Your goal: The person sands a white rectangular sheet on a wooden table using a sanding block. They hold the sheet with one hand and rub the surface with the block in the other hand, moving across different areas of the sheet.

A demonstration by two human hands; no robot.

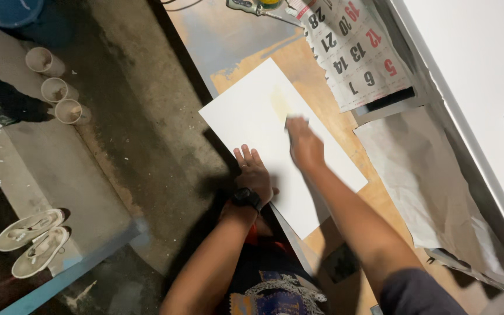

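Note:
A white rectangular board (252,116) lies on a wooden worktable (322,93), with a faint yellowish smear near its middle. My left hand (253,172), a black watch on its wrist, lies flat with spread fingers on the board's near left edge. My right hand (304,143) is blurred over the board's middle and grips a small pale pad (296,121) pressed against the surface just below the smear.
A torn calendar sheet (354,49) and crumpled brown paper (427,175) lie at the table's right, beside a white panel (485,87). On the left, three paper cups (53,87) and a pair of pale shoes (33,239) sit on a concrete step.

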